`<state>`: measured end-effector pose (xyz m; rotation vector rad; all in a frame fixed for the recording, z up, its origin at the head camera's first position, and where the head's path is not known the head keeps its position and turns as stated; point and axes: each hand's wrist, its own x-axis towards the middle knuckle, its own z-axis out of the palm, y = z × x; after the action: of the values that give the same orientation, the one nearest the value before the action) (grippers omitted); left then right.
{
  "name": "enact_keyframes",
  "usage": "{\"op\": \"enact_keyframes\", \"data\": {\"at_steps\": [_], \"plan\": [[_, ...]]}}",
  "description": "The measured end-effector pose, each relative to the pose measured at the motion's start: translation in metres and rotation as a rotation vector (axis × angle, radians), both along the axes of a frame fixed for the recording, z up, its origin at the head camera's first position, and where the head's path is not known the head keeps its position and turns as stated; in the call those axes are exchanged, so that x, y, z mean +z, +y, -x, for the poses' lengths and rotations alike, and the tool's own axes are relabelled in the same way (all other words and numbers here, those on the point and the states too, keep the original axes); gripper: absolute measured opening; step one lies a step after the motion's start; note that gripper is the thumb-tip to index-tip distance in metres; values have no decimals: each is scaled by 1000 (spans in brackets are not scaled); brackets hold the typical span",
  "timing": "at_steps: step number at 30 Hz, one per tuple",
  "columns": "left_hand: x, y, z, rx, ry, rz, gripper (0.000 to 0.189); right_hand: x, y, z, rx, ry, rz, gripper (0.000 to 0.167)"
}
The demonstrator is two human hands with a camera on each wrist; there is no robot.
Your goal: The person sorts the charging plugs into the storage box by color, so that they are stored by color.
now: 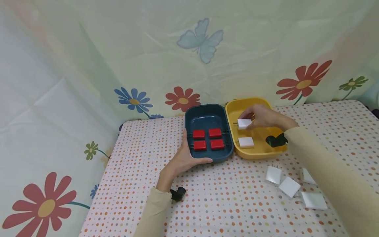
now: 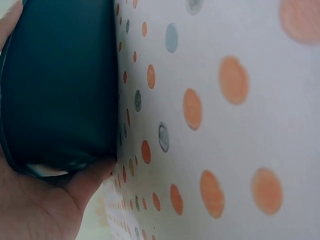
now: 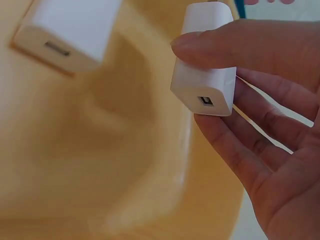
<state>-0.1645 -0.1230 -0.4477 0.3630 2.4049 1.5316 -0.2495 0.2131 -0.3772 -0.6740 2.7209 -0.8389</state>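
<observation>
"White charger [image 1: 244, 123], which way is it pointing?"
"Prongs [image 1: 235, 124] facing left, long axis running sideways, right of centre over the yellow tray [image 1: 260, 155]. Right hand [image 1: 263, 118] is pinching it; left hand [image 1: 183, 158] is gripping the blue tray [image 1: 204, 123]."

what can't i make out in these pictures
Head view: the right sleeve hides part of the white plug beside it.
Left wrist view: the outer wall of the blue tray hides its inside; the left edge cuts off part of the left hand.
Right wrist view: the right hand covers part of the held plug; the top edge cuts off another plug.
</observation>
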Motion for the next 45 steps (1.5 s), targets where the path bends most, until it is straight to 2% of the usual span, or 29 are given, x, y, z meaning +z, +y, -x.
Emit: {"op": "enact_keyframes", "data": {"at_steps": [11, 20, 36, 45], "plan": [[1, 2, 0, 19, -8, 14, 141, -14, 0, 7, 32, -11, -45, 35], [2, 4, -1, 27, -23, 20, 141, -20, -6, 5, 76, 0, -68, 34], [1, 3, 1, 15, 20, -3, 141, -24, -9, 3, 14, -20, -66, 30], [-1, 2, -2, 33, -22, 23, 141, -29, -13, 0, -15, -38, -59, 33]]}}
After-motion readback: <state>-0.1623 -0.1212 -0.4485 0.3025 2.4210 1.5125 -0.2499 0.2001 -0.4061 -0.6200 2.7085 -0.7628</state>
